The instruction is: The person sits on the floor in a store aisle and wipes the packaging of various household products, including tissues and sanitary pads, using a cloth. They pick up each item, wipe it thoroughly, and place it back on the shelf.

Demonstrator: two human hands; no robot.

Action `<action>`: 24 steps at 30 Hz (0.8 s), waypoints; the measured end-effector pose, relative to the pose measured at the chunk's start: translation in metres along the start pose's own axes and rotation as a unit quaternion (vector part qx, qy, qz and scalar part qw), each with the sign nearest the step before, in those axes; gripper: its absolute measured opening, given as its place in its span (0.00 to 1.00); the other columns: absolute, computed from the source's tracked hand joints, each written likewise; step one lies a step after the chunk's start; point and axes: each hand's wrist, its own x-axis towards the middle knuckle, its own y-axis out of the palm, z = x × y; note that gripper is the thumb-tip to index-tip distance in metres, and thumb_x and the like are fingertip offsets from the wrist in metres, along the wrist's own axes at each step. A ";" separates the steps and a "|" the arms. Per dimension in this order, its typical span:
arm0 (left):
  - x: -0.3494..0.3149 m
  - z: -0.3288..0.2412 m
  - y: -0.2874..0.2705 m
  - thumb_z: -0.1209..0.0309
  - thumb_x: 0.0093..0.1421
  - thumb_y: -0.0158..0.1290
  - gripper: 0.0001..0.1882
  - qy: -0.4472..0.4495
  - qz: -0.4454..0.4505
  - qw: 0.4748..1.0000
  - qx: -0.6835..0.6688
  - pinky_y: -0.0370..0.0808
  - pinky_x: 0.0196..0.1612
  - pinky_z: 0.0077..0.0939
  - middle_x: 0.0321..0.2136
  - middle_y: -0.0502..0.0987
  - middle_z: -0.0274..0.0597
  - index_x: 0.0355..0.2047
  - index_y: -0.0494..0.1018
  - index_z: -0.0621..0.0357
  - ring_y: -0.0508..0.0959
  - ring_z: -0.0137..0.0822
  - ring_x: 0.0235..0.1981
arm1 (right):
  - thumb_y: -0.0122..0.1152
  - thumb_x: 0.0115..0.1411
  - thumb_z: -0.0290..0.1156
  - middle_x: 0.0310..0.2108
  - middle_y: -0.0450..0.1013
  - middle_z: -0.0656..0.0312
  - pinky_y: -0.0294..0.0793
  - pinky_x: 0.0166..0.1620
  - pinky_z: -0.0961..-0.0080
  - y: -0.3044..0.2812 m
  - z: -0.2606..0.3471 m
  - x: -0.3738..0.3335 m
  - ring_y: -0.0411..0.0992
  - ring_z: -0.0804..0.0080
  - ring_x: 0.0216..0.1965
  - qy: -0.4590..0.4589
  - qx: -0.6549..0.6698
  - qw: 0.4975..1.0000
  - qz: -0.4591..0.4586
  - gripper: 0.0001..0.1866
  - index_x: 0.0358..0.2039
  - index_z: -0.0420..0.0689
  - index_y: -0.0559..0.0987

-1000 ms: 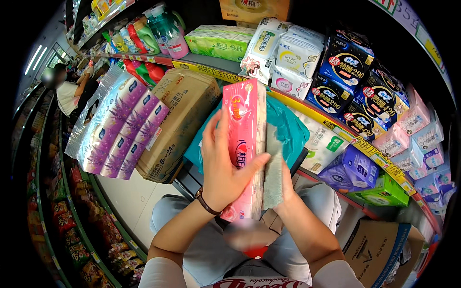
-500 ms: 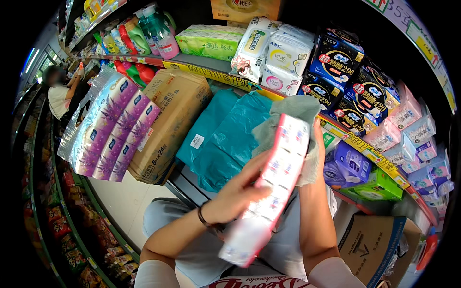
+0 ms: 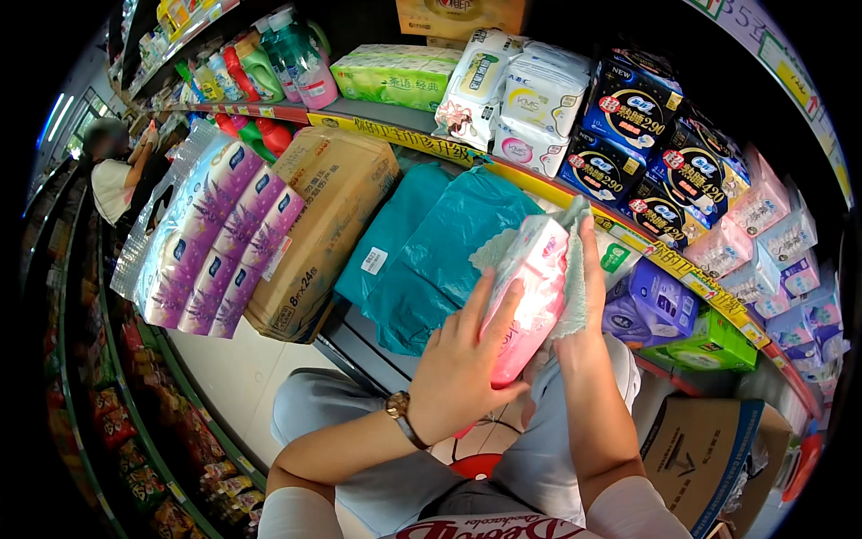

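A long pink-and-white plastic-wrapped pack [image 3: 516, 332] stands tilted in front of me, above my lap. My left hand [image 3: 467, 346] grips it from its left side, fingers spread along the wrapper and thumb at the lower end. A grey-green cloth [image 3: 575, 292] lies in my right hand [image 3: 589, 247] and presses against the pack's right side; part of the cloth also shows behind the pack. Right-hand fingers are partly covered by the cloth. Just beyond is a teal plastic bag [image 3: 467, 242], with a second teal bag [image 3: 382, 242] beside it.
A brown carton [image 3: 328, 225] and purple tissue-roll packs [image 3: 215, 260] stand at left. Ahead, the shelf holds white packs [image 3: 539, 103] and dark boxed packs [image 3: 633, 103]. A purple pack [image 3: 651, 305] and an open carton [image 3: 691, 458] are at right. Far left, another person [image 3: 117, 180] is by the shelves.
The pack has turned to show its pink side and its lower end has come up off my lap. My left hand has spread over it. The cloth now bunches against its right side.
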 end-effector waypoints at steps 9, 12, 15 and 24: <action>0.019 0.035 -0.003 0.73 0.45 0.61 0.55 0.034 0.018 0.932 -0.361 0.51 0.66 0.34 0.66 0.49 0.53 0.68 0.40 0.63 0.54 0.44 0.66 | 0.52 0.62 0.57 0.44 0.75 0.56 0.78 0.45 0.66 0.017 -0.004 -0.009 0.76 0.64 0.42 0.060 0.054 0.992 0.099 0.30 0.52 0.45 0.71; 0.022 0.043 0.016 0.73 0.49 0.55 0.50 0.003 -0.087 0.931 -0.354 0.49 0.66 0.37 0.64 0.51 0.57 0.67 0.38 0.67 0.53 0.47 0.66 | 0.56 0.62 0.53 0.53 0.69 0.58 0.70 0.53 0.72 0.023 -0.030 -0.024 0.69 0.69 0.51 0.022 -0.027 0.992 0.123 0.34 0.60 0.43 0.63; 0.034 0.065 0.014 0.73 0.56 0.48 0.41 -0.019 -0.219 0.892 -0.395 0.53 0.65 0.32 0.63 0.53 0.54 0.67 0.41 0.68 0.57 0.43 0.63 | 0.57 0.62 0.50 0.61 0.58 0.56 0.56 0.62 0.76 0.023 -0.060 -0.047 0.57 0.72 0.61 0.023 -0.166 0.965 0.199 0.45 0.68 0.38 0.46; 0.026 0.082 -0.040 0.59 0.59 0.44 0.29 -0.001 -0.336 0.621 -0.709 0.71 0.51 0.31 0.51 0.71 0.43 0.60 0.60 0.59 0.73 0.36 0.48 | 0.69 0.53 0.50 0.54 0.65 0.56 0.64 0.56 0.73 0.011 -0.071 -0.063 0.65 0.70 0.54 0.264 -0.167 0.902 0.300 0.46 0.62 0.37 0.57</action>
